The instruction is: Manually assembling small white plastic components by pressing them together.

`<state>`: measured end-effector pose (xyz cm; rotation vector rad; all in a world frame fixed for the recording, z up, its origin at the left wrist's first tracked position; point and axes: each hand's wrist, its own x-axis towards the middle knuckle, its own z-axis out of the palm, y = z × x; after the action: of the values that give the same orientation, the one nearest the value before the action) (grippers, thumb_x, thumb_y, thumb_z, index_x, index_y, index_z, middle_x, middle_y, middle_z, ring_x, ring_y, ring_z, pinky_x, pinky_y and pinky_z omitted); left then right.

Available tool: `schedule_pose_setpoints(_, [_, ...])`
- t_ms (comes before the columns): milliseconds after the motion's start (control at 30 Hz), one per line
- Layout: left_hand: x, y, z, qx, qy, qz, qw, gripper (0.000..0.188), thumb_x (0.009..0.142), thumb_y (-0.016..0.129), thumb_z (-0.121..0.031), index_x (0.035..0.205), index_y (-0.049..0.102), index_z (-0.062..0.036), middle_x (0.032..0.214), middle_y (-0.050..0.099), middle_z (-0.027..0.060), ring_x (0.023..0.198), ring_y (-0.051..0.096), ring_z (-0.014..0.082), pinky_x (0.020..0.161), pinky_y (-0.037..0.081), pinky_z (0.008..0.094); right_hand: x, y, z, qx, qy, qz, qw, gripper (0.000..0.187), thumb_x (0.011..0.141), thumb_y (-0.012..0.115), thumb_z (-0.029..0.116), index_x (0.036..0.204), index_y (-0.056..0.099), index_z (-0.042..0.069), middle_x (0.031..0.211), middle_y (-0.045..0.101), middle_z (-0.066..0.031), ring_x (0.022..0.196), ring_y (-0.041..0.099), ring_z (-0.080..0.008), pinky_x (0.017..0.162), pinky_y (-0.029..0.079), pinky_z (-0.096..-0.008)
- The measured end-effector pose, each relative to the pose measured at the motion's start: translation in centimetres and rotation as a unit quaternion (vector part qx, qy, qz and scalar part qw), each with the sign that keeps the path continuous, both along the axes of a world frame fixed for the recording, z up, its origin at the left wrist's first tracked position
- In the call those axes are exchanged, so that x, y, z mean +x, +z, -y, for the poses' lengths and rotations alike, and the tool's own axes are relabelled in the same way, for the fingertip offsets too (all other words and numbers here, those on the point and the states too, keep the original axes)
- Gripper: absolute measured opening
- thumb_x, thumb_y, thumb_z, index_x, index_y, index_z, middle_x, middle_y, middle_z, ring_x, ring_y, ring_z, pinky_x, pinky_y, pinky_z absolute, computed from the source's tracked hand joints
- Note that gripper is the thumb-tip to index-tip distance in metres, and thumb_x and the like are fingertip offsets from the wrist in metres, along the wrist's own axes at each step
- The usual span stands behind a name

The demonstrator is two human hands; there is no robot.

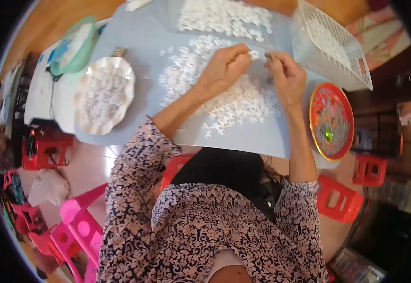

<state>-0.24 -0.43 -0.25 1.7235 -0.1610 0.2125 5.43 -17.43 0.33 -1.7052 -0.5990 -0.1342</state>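
Above a light grey-blue tabletop (149, 101), my left hand (226, 66) is closed, with a small white plastic piece with a hole (253, 55) pinched at its fingertips. Just to its right, my right hand (288, 78) has thumb and fingers pressed together. Something small and dark shows at those fingertips, too small to name. The two hands are a short gap apart. Beneath and around them spreads a loose heap of similar white pieces (238, 106), partly hidden by my left hand and forearm.
More white pieces (224, 16) lie at the far edge. A white slatted basket (363, 70) holds some at far right. Nearer stands a red gold-rimmed plate (313, 118) of small metallic bits. At left are a scalloped white dish (127, 78) and a green basin (90, 45). Red stools (340, 200) stand below.
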Motion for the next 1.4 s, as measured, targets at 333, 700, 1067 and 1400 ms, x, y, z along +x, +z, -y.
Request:
schedule_pose_setpoints(333, [-3.3,2.4,-6.3,-0.246,0.166,0.09,0.951,0.023,0.091,0.046,-0.018,0.079,0.054,0.0002,0.068,0.052,0.0058,0.075,0.055,0.0215,0.076,0.043,0.0332,-0.2,-0.6,-0.2,-0.014,0.03,0.004,0.999,0.014,0.09,0.059,0.011,0.095,0.066,0.0,0.074,0.061,0.0,0.06,0.047,-0.0024,0.051,0.036,-0.0166])
schedule_pose_setpoints(700, [-13.0,0.0,-12.6,-0.607,0.14,0.132,0.771,0.019,0.091,0.044,-0.015,0.091,0.053,0.0029,0.07,0.047,0.0079,0.092,0.052,0.0301,0.085,0.041,0.0368,0.1,-2.0,-0.3,-0.066,0.024,0.025,0.997,0.01,0.087,0.059,0.006,0.091,0.066,0.0,0.07,0.062,-0.0001,0.061,0.05,-0.0023,0.054,0.039,-0.0174])
schedule_pose_setpoints(1067, [-6.2,2.9,-6.8,-0.506,0.047,0.028,0.861,0.025,0.093,0.048,-0.023,0.075,0.044,-0.0059,0.067,0.046,0.0053,0.085,0.052,0.0257,0.081,0.041,0.0366,-0.7,-0.7,-1.5,-0.058,0.022,0.032,0.998,0.01,0.084,0.06,0.006,0.09,0.065,0.0,0.069,0.064,-0.004,0.061,0.055,-0.0063,0.058,0.045,-0.022])
schedule_pose_setpoints(1400, [1.6,0.1,-4.0,-0.402,0.031,-0.045,0.914,0.026,0.09,0.042,-0.02,0.078,0.051,0.0012,0.067,0.054,0.01,0.077,0.056,0.022,0.078,0.045,0.0351,1.8,-0.1,-2.6,-0.366,0.091,0.137,0.916,0.016,0.077,0.066,0.01,0.09,0.065,0.001,0.081,0.064,-0.013,0.07,0.061,-0.0262,0.066,0.048,-0.0335])
